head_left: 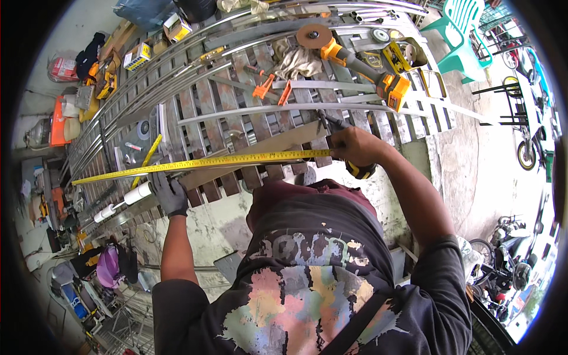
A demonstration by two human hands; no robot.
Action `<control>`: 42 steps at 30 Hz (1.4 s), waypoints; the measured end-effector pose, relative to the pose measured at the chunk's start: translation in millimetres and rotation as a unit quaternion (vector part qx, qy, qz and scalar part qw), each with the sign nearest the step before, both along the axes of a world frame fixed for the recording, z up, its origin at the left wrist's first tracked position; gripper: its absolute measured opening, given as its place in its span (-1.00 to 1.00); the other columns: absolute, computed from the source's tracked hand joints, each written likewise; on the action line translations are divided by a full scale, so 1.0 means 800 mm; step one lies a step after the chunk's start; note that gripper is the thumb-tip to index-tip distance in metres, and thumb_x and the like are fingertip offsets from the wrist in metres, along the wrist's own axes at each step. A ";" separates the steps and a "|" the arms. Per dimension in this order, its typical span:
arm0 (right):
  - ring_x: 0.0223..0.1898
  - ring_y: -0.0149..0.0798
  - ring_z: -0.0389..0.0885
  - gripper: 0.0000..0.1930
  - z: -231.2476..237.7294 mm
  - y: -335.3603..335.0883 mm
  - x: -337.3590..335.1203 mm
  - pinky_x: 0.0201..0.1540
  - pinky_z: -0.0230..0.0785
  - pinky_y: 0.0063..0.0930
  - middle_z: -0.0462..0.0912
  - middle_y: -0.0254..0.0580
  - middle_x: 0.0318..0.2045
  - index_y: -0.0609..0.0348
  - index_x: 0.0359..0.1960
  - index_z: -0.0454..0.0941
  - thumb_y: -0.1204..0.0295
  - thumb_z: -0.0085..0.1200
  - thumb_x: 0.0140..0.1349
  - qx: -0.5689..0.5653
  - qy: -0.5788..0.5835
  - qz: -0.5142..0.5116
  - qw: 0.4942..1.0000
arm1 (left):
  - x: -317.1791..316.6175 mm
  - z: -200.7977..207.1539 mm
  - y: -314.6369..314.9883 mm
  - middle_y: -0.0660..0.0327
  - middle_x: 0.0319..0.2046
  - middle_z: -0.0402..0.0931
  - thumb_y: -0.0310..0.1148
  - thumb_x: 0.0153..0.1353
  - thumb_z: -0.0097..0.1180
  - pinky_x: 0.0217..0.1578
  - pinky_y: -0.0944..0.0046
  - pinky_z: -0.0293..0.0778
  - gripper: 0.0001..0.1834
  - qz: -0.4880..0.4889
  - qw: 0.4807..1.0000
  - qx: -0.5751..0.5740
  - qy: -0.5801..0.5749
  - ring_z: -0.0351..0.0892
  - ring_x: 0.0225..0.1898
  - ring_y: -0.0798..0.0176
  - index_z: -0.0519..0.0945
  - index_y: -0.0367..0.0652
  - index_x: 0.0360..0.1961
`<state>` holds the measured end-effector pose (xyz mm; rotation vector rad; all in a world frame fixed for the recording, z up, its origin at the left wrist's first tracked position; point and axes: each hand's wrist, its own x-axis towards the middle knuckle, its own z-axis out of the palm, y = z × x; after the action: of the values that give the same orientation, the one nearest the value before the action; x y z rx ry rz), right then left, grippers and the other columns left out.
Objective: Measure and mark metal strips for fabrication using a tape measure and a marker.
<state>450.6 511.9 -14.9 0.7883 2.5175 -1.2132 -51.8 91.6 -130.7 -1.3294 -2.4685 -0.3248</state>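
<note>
A yellow tape measure blade [236, 160] stretches across the near side of the slatted metal workbench, from the far left to my right hand. My right hand [358, 145], bare, is closed on the tape measure, whose black-and-yellow case [361, 171] shows below the palm. A slim dark object [336, 122] sticks out by its fingers; its kind is unclear. My left hand [170, 195], in a grey glove, reaches the blade's near edge with its fingers stretched out. White cylinders on a rod [139, 194] lie beside it. A flat metal bar [284, 139] runs behind the blade.
An angle grinder [355, 65] with a brown disc lies on the bench at the far right. Orange clamps [264, 87], a crumpled cloth [296, 62] and long metal strips [248, 112] lie nearby. Boxes [137, 56] stand far left; a green chair [461, 35] stands beyond the bench, right.
</note>
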 end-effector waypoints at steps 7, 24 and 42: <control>-0.27 0.12 0.78 -0.76 -0.006 0.001 -0.002 -0.13 0.56 -0.02 0.75 0.12 -0.38 0.22 -0.20 0.74 0.28 0.43 0.36 -0.050 -0.036 -0.031 0.998 | -0.011 -0.014 -0.007 -0.22 0.63 0.34 -0.18 0.49 0.03 0.67 -0.36 0.01 -0.23 0.013 1.000 0.001 0.012 0.21 0.68 -0.34 0.36 -0.28 0.66; -0.38 -0.28 0.74 -0.74 -0.009 -0.003 -0.001 -0.21 0.60 -0.19 0.75 -0.13 -0.44 0.30 -0.31 0.62 0.37 0.39 0.46 -0.013 0.020 -0.031 0.999 | 0.004 -0.001 0.009 -0.30 0.60 0.36 -0.16 0.52 0.02 0.66 -0.29 0.07 -0.27 -0.034 0.998 0.047 -0.017 0.28 0.64 -0.39 0.40 -0.28 0.62; -0.39 -0.28 0.76 -0.70 -0.013 -0.004 -0.001 -0.26 0.62 -0.22 0.75 -0.14 -0.45 0.27 -0.34 0.61 0.32 0.42 0.46 0.019 0.050 -0.006 0.999 | 0.001 -0.005 0.007 -0.25 0.63 0.34 -0.15 0.49 0.03 0.66 -0.29 0.05 -0.25 -0.020 0.999 0.026 0.006 0.26 0.67 -0.32 0.41 -0.30 0.62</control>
<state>450.0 509.0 -24.9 0.7700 2.6272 -1.2411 -51.1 96.9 -134.4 -1.3582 -2.4099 -0.3862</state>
